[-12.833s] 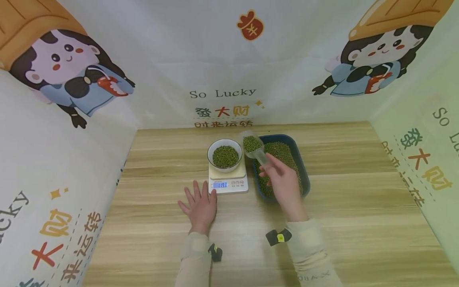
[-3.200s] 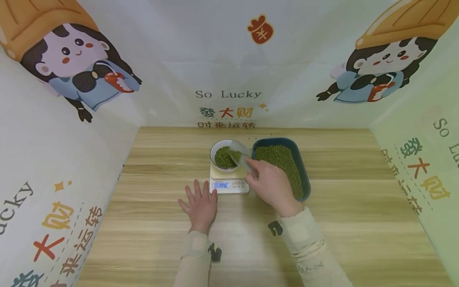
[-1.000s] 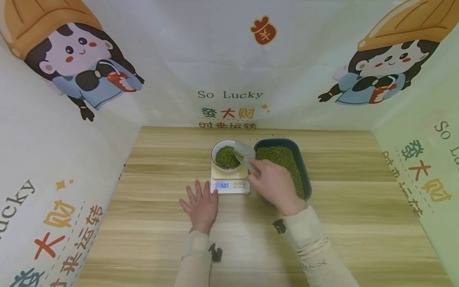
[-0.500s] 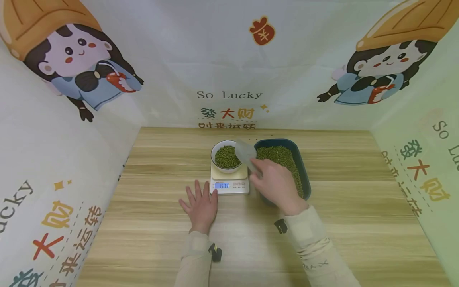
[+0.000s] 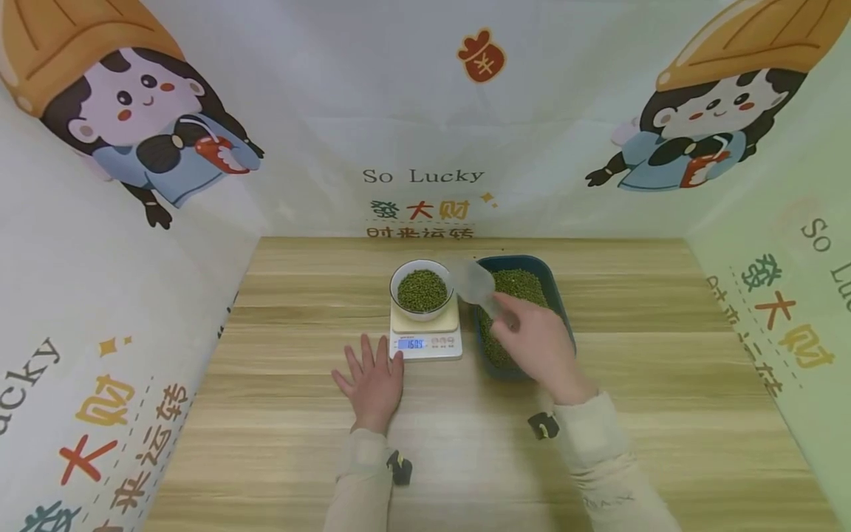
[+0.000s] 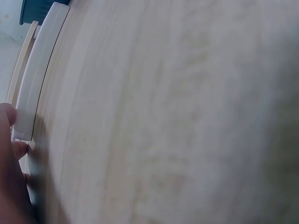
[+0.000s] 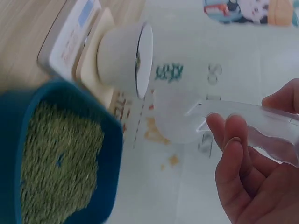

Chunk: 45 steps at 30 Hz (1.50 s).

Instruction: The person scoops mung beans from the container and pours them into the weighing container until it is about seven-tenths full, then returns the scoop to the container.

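Note:
My right hand (image 5: 541,347) grips the handle of a clear plastic scoop (image 5: 473,282), held over the gap between bowl and bin. In the right wrist view the scoop (image 7: 180,116) looks see-through, with no beans visible in it. A white bowl (image 5: 397,303) of green mung beans (image 5: 422,290) sits on a kitchen scale (image 5: 425,325), whose display seems to read 160.9. My left hand (image 5: 372,391) lies flat with fingers spread, its thumb touching the scale's front left corner. To the right stands a dark blue bin (image 5: 565,332) with more mung beans (image 7: 60,158).
The wooden table (image 5: 299,310) carries all of this. A few loose beans lie behind the bin near the back edge. A printed cloth (image 5: 319,111) with cartoon figures walls in the back and both sides.
Beans went from the scoop into the bowl, and the reading rose from about 119 to about 161. My right hand has just drawn the scoop right, off the bowl. My left hand stayed put.

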{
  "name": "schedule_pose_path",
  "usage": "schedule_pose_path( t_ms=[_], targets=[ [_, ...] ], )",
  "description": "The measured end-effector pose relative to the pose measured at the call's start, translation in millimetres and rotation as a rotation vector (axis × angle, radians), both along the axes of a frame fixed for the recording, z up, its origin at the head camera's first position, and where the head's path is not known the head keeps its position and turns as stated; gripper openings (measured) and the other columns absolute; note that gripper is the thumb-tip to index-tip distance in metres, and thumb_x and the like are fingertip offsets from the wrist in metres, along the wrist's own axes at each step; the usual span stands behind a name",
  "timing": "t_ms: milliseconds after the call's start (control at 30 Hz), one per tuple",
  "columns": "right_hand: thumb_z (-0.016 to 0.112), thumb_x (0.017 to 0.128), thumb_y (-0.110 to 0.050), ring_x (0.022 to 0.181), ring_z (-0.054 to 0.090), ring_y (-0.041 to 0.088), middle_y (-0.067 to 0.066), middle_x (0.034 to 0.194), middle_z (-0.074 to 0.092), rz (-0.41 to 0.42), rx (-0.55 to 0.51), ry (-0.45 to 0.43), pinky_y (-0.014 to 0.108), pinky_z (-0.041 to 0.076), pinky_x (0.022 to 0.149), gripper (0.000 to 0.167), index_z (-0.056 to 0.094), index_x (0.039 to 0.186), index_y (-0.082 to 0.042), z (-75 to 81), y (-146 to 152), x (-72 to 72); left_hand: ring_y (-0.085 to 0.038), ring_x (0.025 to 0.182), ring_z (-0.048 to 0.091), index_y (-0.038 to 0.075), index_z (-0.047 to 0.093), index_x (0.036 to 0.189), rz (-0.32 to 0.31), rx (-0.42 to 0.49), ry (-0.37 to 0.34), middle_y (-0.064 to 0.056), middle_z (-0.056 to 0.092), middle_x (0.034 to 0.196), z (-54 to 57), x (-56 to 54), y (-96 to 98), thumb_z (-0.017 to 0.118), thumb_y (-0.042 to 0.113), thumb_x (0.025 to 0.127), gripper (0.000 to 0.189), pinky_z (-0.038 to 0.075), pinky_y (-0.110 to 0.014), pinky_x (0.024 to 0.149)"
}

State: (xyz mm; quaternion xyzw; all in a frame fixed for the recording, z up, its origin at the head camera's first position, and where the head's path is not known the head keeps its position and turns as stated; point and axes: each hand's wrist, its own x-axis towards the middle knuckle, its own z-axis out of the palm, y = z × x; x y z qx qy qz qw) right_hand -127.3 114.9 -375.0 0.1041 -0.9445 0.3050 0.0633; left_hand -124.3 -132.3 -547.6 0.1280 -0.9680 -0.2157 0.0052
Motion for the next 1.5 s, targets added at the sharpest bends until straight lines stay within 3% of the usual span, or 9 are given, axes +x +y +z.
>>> schedule_pose_path(
  t_ms=[133,267,533,767,967,1067,1200,1367,1500],
  targets=[
    [0.048,0.083,-0.026,0.045,0.046,0.015,0.004,0.081,0.064,-0.058,-0.092,-0.154,0.028,0.036,0.038,0.045,0.051,0.127,-0.015,2.6,35.8,0.4,-0.035,0.132,-0.011,0.023,0.023,0.142,-0.005,-0.002,0.003,-0.007,0.002,0.15,0.6,-1.0,-0.7,0.017,0.055,0.092,0.06,-0.016,-0.062,0.094],
    [0.045,0.086,-0.027,0.054,0.056,0.018,0.003,0.076,0.064,-0.086,-0.127,-0.3,0.029,0.041,0.046,0.049,0.043,0.132,-0.011,5.7,71.3,2.5,-0.036,0.132,-0.011,0.022,0.024,0.142,-0.003,-0.003,0.005,-0.007,0.002,0.15,1.8,-1.1,-1.8,0.018,0.054,0.092,0.06,-0.016,-0.062,0.094],
    [0.045,0.091,-0.034,0.058,0.058,0.019,0.011,0.078,0.064,-0.028,-0.127,-0.36,0.031,0.049,0.052,0.044,0.051,0.123,-0.004,11.1,113.7,8.1,-0.036,0.132,-0.011,0.023,0.024,0.142,-0.003,-0.012,0.009,-0.006,0.002,0.15,-0.9,-2.6,-3.0,0.018,0.055,0.092,0.06,-0.017,-0.062,0.094],
    [0.041,0.087,-0.056,0.047,0.05,0.02,0.004,0.057,0.054,-0.068,-0.077,-0.391,0.032,0.044,0.054,0.063,0.055,0.119,-0.003,19.2,120.9,7.7,-0.036,0.132,-0.011,0.022,0.025,0.142,-0.006,-0.004,0.011,-0.007,0.002,0.15,-0.3,-1.5,-3.7,0.018,0.054,0.092,0.06,-0.017,-0.062,0.093],
    [0.038,0.087,-0.058,0.04,0.041,0.016,0.004,0.054,0.048,-0.119,-0.061,-0.354,0.031,0.038,0.041,0.061,0.061,0.113,-0.008,-0.8,108.8,6.5,-0.036,0.132,-0.011,0.022,0.024,0.142,-0.005,0.002,0.005,-0.007,0.003,0.15,-1.4,-0.6,-1.0,0.018,0.055,0.092,0.06,-0.017,-0.062,0.094],
    [0.036,0.087,-0.06,0.056,0.055,0.021,0.012,0.075,0.063,-0.138,-0.046,-0.299,0.035,0.045,0.048,0.063,0.062,0.112,-0.008,-9.4,101.5,8.7,-0.035,0.132,-0.011,0.023,0.024,0.142,-0.001,0.01,0.006,-0.006,0.002,0.15,-1.4,0.2,0.8,0.019,0.054,0.092,0.06,-0.016,-0.062,0.094],
    [0.037,0.087,-0.059,0.075,0.062,0.027,0.015,0.103,0.064,-0.17,-0.022,-0.17,0.038,0.047,0.059,0.063,0.065,0.107,-0.007,-20.1,91.8,16.0,-0.035,0.132,-0.011,0.023,0.024,0.142,0.002,0.012,0.007,-0.006,0.002,0.15,-1.3,0.4,1.8,0.019,0.054,0.092,0.059,-0.016,-0.061,0.094],
    [0.047,0.087,-0.05,0.035,0.041,0.012,0.013,0.077,0.068,-0.271,-0.025,0.028,0.029,0.033,0.033,0.05,0.069,0.095,-0.005,-40.3,78.4,26.9,-0.036,0.133,-0.01,0.023,0.025,0.142,0.006,0.007,0.017,-0.006,0.003,0.15,-0.3,0.2,2.0,0.02,0.053,0.092,0.058,-0.016,-0.062,0.094],
    [0.05,0.086,-0.05,0.032,0.035,0.009,0.007,0.058,0.063,-0.361,-0.044,0.124,0.027,0.028,0.031,0.047,0.071,0.09,-0.008,-55.7,66.2,31.1,-0.035,0.133,-0.009,0.023,0.025,0.142,0.009,0.0,0.01,-0.006,0.003,0.15,-0.7,0.6,2.7,0.019,0.053,0.092,0.058,-0.014,-0.062,0.095]
  ],
)
